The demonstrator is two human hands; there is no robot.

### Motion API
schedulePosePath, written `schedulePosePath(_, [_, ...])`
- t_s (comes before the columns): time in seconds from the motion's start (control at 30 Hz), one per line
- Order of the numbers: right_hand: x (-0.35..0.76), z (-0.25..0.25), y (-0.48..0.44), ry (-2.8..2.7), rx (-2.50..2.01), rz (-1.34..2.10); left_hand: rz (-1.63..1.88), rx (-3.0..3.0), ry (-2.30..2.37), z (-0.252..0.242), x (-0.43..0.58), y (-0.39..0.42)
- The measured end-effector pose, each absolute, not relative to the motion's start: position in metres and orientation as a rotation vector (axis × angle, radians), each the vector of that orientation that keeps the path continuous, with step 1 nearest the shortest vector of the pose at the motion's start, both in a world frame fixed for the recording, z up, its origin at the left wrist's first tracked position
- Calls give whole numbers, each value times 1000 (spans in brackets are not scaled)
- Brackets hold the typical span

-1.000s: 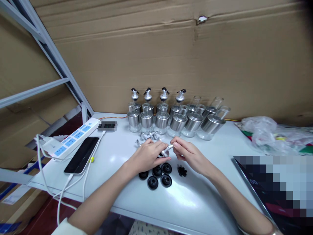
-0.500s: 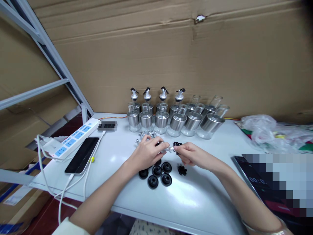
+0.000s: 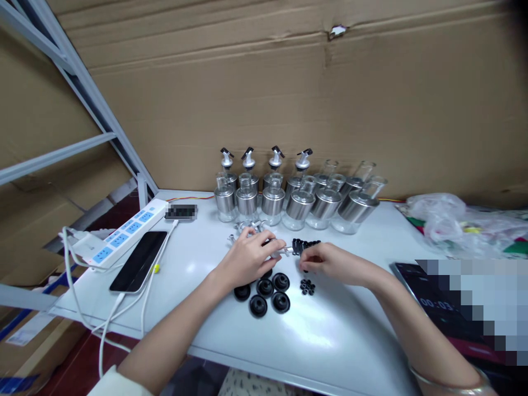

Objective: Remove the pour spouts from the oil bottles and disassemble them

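My left hand (image 3: pixel 251 254) grips a silver pourer spout (image 3: pixel 284 251), its narrow tip pointing right. Just beyond that tip lies a row of small black pieces (image 3: pixel 303 246). Over the right side of these pieces my right hand (image 3: pixel 324 263) hovers or rests, thumb and fingers curled together; whatever is between them is hidden. Below it sits a cluster of tiny black rings (image 3: pixel 307 287). Several round black stoppers (image 3: pixel 281 302) lie nearer the front, partly beneath my left wrist. More silver spouts (image 3: pixel 243 226) lie behind my left hand, which covers some of them.
Glass bottles with steel sleeves (image 3: pixel 273 201) stand in two rows at the back; several rear ones carry pourers (image 3: pixel 275 158). Left are a power strip (image 3: pixel 130 231), a phone (image 3: pixel 139 261) and white cables. A tablet-like timer (image 3: pixel 429 302) and plastic bags (image 3: pixel 441 220) are right.
My right hand has moved slightly right and down, away from the spout tip, uncovering more of the black pieces. My left hand keeps its place with the spout.
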State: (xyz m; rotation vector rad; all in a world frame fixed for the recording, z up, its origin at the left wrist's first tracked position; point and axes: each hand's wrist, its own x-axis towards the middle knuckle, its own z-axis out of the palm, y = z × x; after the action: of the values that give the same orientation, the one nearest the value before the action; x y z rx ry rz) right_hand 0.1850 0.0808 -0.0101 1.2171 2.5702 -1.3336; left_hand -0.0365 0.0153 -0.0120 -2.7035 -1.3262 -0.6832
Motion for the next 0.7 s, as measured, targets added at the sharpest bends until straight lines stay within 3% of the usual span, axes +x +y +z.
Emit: schedulePosePath(0.7, [182,-7,75,2379,1219,-1537,-705,-2712,-1321,-11,-37,16])
